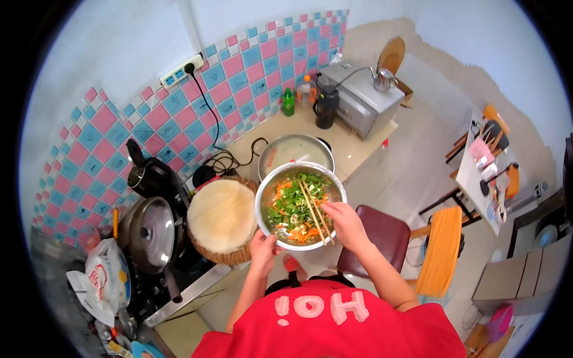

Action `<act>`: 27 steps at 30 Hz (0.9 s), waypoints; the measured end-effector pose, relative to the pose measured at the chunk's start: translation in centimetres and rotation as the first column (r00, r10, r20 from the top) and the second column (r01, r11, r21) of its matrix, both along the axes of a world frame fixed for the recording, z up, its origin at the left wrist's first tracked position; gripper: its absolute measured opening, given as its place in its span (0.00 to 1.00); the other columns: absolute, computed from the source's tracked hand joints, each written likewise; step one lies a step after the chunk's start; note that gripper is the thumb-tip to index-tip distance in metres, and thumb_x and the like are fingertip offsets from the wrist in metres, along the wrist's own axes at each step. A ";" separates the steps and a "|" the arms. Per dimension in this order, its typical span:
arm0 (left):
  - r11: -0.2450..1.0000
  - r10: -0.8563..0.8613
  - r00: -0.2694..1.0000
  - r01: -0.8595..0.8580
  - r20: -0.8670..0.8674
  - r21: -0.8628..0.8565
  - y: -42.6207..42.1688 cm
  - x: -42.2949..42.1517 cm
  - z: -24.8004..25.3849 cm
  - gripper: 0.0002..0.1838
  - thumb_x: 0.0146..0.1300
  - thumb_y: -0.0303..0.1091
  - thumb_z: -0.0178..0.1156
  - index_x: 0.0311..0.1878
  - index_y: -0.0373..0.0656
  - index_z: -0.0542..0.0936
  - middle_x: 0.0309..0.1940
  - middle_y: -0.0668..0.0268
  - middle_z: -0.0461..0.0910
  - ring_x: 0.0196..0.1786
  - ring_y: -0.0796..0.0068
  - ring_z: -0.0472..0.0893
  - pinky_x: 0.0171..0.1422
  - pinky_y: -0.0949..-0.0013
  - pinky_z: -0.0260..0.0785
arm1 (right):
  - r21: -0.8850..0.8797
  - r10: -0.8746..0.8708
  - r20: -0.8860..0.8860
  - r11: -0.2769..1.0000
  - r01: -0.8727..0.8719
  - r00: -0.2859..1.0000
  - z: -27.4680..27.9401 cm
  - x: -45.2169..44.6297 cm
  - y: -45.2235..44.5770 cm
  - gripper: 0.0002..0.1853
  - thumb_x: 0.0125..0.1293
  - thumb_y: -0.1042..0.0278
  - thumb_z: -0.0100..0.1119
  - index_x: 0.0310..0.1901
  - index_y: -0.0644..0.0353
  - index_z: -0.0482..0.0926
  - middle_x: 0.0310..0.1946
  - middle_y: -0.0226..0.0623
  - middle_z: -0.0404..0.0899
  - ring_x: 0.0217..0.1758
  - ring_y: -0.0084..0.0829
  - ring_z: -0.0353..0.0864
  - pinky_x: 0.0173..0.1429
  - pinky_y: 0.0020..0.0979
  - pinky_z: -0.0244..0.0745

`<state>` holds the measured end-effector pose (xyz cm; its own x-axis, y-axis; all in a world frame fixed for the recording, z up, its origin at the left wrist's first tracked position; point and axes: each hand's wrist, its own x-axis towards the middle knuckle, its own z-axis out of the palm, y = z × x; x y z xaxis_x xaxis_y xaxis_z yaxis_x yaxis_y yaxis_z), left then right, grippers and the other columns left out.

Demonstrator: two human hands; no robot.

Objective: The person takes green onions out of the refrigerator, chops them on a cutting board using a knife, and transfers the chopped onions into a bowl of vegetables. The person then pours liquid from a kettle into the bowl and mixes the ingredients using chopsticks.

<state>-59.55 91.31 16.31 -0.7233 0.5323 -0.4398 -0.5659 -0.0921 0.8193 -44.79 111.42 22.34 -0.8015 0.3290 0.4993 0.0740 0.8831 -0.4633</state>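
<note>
A metal mixing bowl [260, 201] is in front of my body at the counter's edge. Chopped green leaves [292, 200] and shredded carrot [301, 232] fill it. My left hand [262, 250] grips the lower left rim, fingers closed. My right hand [347, 225] closes over the right rim, its fingertips reaching inside beside the wooden chopsticks [313, 206]. The chopsticks lean across the vegetables with their near ends over the rim; whether my fingers touch them is unclear. Just behind, a wide metal basin [276, 149] with pale contents sits on the counter, partly covered by the bowl.
On the left are a round wooden chopping board [221, 212], a lidded pan [154, 232] on the stove and a black kettle [149, 178]. A black bottle [325, 108] and a microwave [364, 98] stand farther back. At right is a dark red stool [379, 238].
</note>
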 end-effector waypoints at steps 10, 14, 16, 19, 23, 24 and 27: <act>0.991 0.119 0.992 -0.121 -0.031 -0.050 6.8 -9.2 0.3 0.15 0.60 0.22 0.52 0.51 0.35 0.72 0.33 0.58 0.82 0.21 0.72 0.82 0.17 0.79 0.64 | -0.486 -0.565 -0.186 0.764 0.425 0.804 -5.3 -6.7 16.5 0.08 0.60 0.69 0.65 0.30 0.64 0.78 0.34 0.40 0.82 0.39 0.34 0.80 0.50 0.32 0.73; 0.987 0.156 0.987 -0.157 -0.033 -0.030 11.4 -11.0 0.9 0.15 0.60 0.22 0.52 0.51 0.36 0.71 0.33 0.58 0.82 0.22 0.71 0.82 0.18 0.79 0.64 | -0.626 -0.705 -0.198 0.626 0.466 0.681 -8.5 -7.8 29.3 0.11 0.64 0.64 0.62 0.38 0.65 0.80 0.36 0.39 0.83 0.40 0.33 0.80 0.50 0.32 0.73; 0.981 0.180 0.981 -0.185 -0.074 -0.057 15.0 -11.6 1.4 0.13 0.59 0.21 0.52 0.49 0.36 0.71 0.32 0.59 0.81 0.21 0.71 0.81 0.18 0.79 0.65 | -0.628 -0.725 -0.255 0.627 0.460 0.640 -8.2 -9.1 36.4 0.14 0.65 0.63 0.61 0.44 0.66 0.79 0.40 0.40 0.82 0.43 0.33 0.80 0.50 0.32 0.73; 0.975 0.197 0.976 -0.206 -0.097 -0.089 22.1 -13.1 1.2 0.13 0.59 0.21 0.52 0.47 0.36 0.71 0.31 0.59 0.81 0.20 0.72 0.80 0.18 0.78 0.66 | -0.598 -0.763 -0.312 0.621 0.507 0.567 -7.0 -12.0 48.8 0.17 0.66 0.63 0.59 0.51 0.66 0.76 0.46 0.42 0.80 0.48 0.34 0.79 0.53 0.32 0.73; 0.983 0.162 0.987 -0.162 -0.005 -0.090 32.5 -13.8 3.3 0.14 0.57 0.19 0.54 0.48 0.36 0.73 0.31 0.61 0.80 0.18 0.74 0.78 0.17 0.78 0.66 | -0.542 -0.805 -0.424 0.593 0.595 0.416 -7.3 -14.9 65.1 0.20 0.68 0.61 0.56 0.55 0.66 0.74 0.50 0.44 0.78 0.54 0.35 0.76 0.57 0.33 0.70; 0.985 0.156 0.988 -0.157 -0.011 -0.067 34.9 -14.0 3.5 0.14 0.57 0.18 0.53 0.47 0.36 0.73 0.30 0.61 0.80 0.17 0.74 0.77 0.16 0.77 0.67 | -0.558 -0.810 -0.407 0.587 0.587 0.422 -8.1 -15.4 68.8 0.20 0.68 0.59 0.55 0.54 0.67 0.74 0.50 0.43 0.78 0.53 0.35 0.76 0.57 0.33 0.69; 0.984 0.143 0.989 -0.138 0.037 -0.110 41.8 -14.7 5.3 0.14 0.57 0.19 0.53 0.48 0.36 0.73 0.30 0.60 0.80 0.17 0.75 0.76 0.17 0.77 0.67 | -0.624 -0.800 -0.302 0.577 0.527 0.518 -10.2 -17.0 76.0 0.20 0.71 0.56 0.52 0.50 0.68 0.76 0.48 0.43 0.78 0.51 0.34 0.76 0.57 0.33 0.69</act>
